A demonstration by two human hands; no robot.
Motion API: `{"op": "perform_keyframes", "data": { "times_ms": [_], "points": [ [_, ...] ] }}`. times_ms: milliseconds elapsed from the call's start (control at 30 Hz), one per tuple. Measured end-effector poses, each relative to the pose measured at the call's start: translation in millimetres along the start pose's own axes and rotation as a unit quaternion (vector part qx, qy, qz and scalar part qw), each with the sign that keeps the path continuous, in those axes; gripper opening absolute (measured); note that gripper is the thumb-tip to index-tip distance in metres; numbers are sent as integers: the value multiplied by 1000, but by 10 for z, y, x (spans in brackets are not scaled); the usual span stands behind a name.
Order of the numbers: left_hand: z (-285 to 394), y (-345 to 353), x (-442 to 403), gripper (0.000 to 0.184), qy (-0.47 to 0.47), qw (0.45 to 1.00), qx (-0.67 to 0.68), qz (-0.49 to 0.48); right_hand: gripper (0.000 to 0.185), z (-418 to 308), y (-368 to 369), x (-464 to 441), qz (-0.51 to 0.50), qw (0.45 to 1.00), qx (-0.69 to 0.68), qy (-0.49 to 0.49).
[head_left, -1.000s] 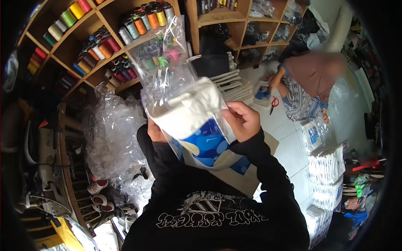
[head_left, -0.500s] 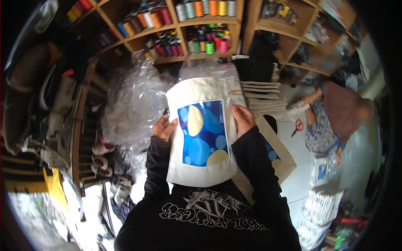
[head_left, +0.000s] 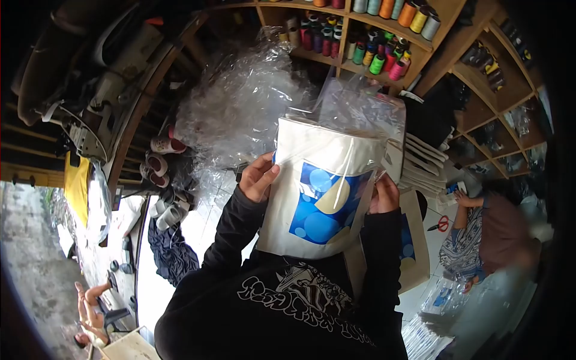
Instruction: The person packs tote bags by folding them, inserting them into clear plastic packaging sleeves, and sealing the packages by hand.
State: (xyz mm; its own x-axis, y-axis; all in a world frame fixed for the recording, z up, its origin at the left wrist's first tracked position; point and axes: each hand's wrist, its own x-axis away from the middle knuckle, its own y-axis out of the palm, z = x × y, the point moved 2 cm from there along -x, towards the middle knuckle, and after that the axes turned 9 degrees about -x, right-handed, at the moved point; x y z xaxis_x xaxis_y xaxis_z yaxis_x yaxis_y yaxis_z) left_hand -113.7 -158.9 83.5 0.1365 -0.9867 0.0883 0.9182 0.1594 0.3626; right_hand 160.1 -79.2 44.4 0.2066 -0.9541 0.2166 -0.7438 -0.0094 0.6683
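Observation:
A cream cloth bag (head_left: pixel 324 198) with a blue printed panel of circles is held up before my chest, slightly tilted. Along its left edge, my left hand (head_left: pixel 259 178) grips it with the thumb on the front. My right hand (head_left: pixel 384 195) closes on the right edge, where clear plastic shines over the cloth. How far this plastic wraps the bag, I cannot tell. Just beyond its top lie flat clear plastic bags (head_left: pixel 366 105).
Crumpled clear plastic (head_left: pixel 240 102) is heaped ahead on the left. Stacked cloth bags (head_left: pixel 425 162) lie at right, near another printed bag (head_left: pixel 414 240). Red-handled scissors (head_left: pixel 443 224) are on the floor beside a seated person (head_left: pixel 504 234). Thread spools (head_left: pixel 377 63) fill the shelves ahead.
My view has swung left, so the surroundings sit further right. The cloth bag has tilted and turned clockwise, still in both hands. The seated person's hand has moved to small items near the scissors.

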Motion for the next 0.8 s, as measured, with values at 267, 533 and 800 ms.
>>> {"op": "perform_keyframes", "data": {
  "times_ms": [267, 533, 800],
  "points": [
    [-10, -20, -20, 31, -26, 999, 19, 18, 20, 22, -94, -37, 12, 999, 29, 17],
    [278, 217, -137, 49, -18, 997, -47, -60, 22, -34, -59, 9, -42, 997, 35, 61],
    [673, 574, -53, 50, -41, 975, -207, -66, 45, -25, -152, -8, -45, 991, 113, -47]
  ]
}}
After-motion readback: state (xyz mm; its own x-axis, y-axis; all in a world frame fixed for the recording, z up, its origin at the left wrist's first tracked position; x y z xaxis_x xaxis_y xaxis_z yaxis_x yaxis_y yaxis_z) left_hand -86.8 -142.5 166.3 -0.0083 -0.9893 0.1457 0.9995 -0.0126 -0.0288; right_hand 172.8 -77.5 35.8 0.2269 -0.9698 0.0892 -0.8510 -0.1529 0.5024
